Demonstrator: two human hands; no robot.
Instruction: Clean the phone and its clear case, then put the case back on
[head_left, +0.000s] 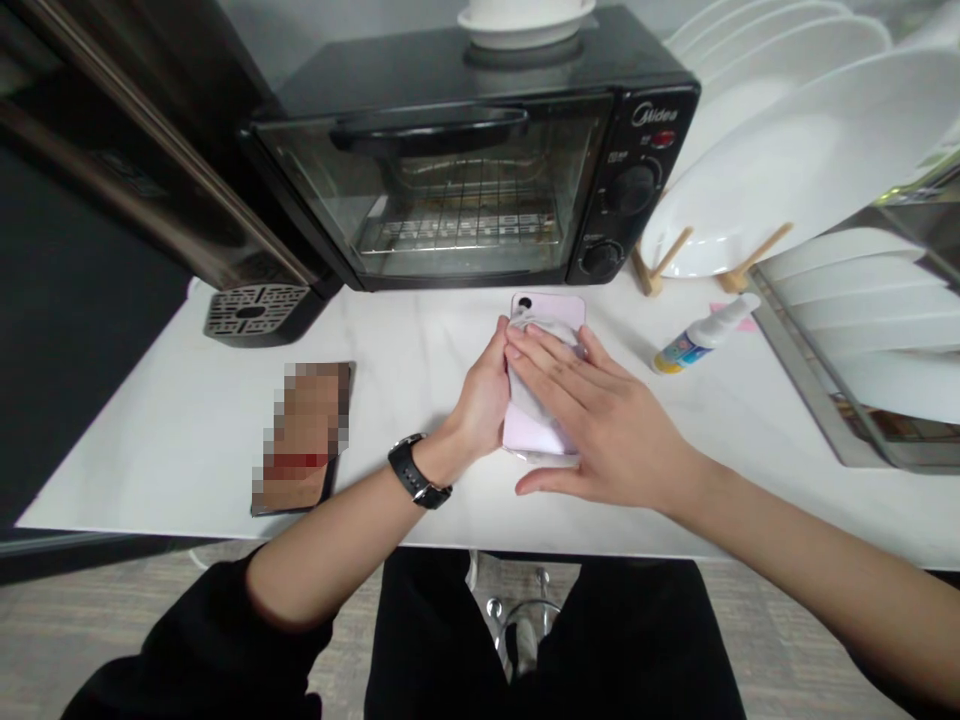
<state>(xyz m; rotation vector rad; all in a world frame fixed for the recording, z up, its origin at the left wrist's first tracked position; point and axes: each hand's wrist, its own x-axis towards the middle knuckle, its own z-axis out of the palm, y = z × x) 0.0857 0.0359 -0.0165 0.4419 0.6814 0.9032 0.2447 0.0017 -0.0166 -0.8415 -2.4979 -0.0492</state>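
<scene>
A pale lilac smartphone (551,440) lies with its back and camera facing up, above the middle of the counter. My left hand (486,395) is closed on the phone's left edge, with a black watch (418,470) on that wrist. A crumpled white wipe (529,385) covers much of the phone's back. My right hand (607,425) presses the wipe down against it, fingers together and fairly straight, thumb held apart toward me. The right hand hides part of the phone and wipe. Right of this hand, a small spray bottle (701,338) with a white top lies tilted in view.
A black toaster oven (450,190) stands behind the phone, with a white dish (525,22) on top. White plates (795,150) fill a rack at right. A blurred-out dark-edged flat object (304,435) lies at left, near a machine's drip tray (259,312). The counter's front edge (525,545) runs before my lap.
</scene>
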